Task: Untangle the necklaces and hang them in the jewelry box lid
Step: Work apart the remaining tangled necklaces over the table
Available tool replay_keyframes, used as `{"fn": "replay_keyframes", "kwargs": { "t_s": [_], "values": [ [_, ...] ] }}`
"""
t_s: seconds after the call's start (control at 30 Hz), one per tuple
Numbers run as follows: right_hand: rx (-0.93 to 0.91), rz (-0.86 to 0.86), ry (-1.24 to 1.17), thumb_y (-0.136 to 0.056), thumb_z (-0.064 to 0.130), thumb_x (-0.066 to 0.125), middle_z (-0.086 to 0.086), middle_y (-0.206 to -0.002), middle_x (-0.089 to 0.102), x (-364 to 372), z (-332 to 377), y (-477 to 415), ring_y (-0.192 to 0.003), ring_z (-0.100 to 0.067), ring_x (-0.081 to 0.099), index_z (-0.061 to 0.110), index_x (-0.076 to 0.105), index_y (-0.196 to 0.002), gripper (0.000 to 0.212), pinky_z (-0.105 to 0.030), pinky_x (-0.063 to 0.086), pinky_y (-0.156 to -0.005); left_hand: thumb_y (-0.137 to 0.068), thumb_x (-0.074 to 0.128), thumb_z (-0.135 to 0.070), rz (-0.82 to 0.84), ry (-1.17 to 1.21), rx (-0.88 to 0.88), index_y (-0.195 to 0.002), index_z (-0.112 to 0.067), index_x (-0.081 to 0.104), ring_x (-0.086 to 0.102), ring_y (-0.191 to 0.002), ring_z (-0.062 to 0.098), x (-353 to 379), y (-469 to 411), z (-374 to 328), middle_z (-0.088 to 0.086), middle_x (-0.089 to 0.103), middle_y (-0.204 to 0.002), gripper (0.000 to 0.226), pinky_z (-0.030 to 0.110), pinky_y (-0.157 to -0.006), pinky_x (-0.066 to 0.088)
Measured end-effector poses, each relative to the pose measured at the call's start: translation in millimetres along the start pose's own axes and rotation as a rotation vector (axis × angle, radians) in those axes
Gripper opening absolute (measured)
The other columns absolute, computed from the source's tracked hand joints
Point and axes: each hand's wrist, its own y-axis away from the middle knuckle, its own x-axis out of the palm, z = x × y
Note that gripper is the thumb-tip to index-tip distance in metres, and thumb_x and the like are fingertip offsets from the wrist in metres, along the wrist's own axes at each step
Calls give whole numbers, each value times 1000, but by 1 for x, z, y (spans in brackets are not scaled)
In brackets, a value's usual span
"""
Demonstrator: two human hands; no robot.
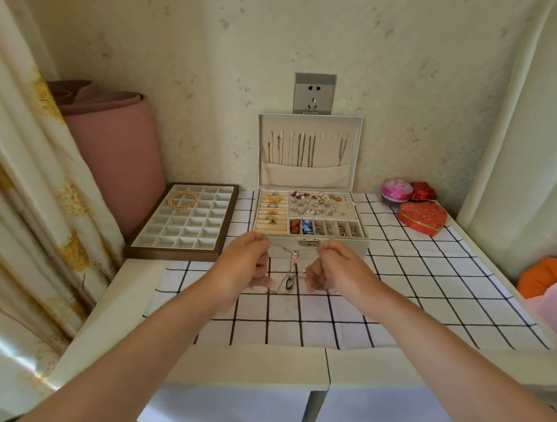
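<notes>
A thin silver necklace [290, 268] with a small pink charm and a dark pendant hangs between my two hands, just in front of the jewelry box [336, 245]. My left hand [247, 263] pinches one end of the chain and my right hand [332, 267] pinches the other, both held above the checked cloth. The box lid [309, 123] stands upright at the back, with several chains hanging from its hooks above a fabric pocket. The lower tray holds rings, earrings and small charms.
A compartment tray [154, 247] with a gold bangle [182, 199] sits left of the box. A red heart-shaped tin [422, 217], a pink ball and a red wrapped item lie at the right rear. A pink rolled mat and curtain stand at left; a wall socket is above the lid.
</notes>
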Motion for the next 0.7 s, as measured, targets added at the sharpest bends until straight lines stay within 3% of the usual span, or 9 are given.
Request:
{"fn": "replay_keyframes", "kwargs": {
  "t_s": [0.03,0.1,0.2,0.27,0.4,0.47,0.53,0.63,0.7],
  "values": [
    [11,0,-9,-108,18,36,-16,-71,63,0,2,0,-50,-22,56,10,50,-99,19,-28,45,-49,-103,43,-12,-31,-81,31,-92,-15,54,31,-51,12,-4,0,-4,-3,34,-63,16,27,-48,45],
    [-9,-10,118,-108,23,36,-12,-71,62,-1,3,0,-45,-13,48,13,52,-98,22,-25,34,-46,-101,49,-17,-84,-395,161,-87,-19,57,36,-52,11,-15,-2,-8,-4,40,-61,16,27,-50,36],
    [-98,-14,419,-107,26,37,-5,-79,69,-5,3,2,-48,4,51,16,54,-98,21,-13,34,-52,-94,63,-36,-78,-968,348,-88,-33,67,45,-58,9,-31,-5,-9,-7,49,-64,8,31,-63,45],
    [-140,-13,597,-106,26,40,-1,-88,72,-8,3,3,-48,7,50,18,54,-96,19,-12,36,-49,-92,66,-39,-65,-1013,354,-86,-36,71,47,-58,7,-36,-7,-10,-5,53,-65,9,30,-66,47],
    [-171,-25,805,-102,29,50,6,-96,68,-11,2,0,-66,0,53,23,59,-97,12,-19,38,-57,-94,65,-20,-83,-570,308,-75,-19,72,53,-62,6,-33,-8,-11,-2,61,-62,20,21,-66,43],
    [-172,-31,825,-97,25,59,9,-98,65,-11,2,0,-80,-3,57,26,60,-94,4,-18,42,-64,-95,55,-8,-93,-318,241,-63,-14,60,39,-53,11,-33,-8,-12,-6,45,-54,33,21,-53,31],
    [-145,-3,816,-92,22,67,10,-96,64,-12,4,-1,-91,-8,61,29,62,-92,9,-18,46,-72,-95,47,-5,-76,-27,203,-61,-14,46,31,-58,16,-34,-10,-13,0,34,-62,35,26,-54,27],
    [-75,103,733,-84,24,78,8,-93,67,-16,7,-3,-93,-11,65,32,70,-95,16,-25,51,-84,-96,42,-11,-67,333,137,-65,-16,35,37,-61,18,-34,-12,-14,1,34,-64,33,31,-63,39],
    [-57,152,718,-84,25,79,9,-89,70,-19,8,-4,-91,-11,67,34,75,-100,19,-29,51,-89,-97,43,-14,-74,500,105,-64,-16,35,44,-60,18,-36,-13,-14,1,40,-64,34,36,-78,52]
  ]
}}
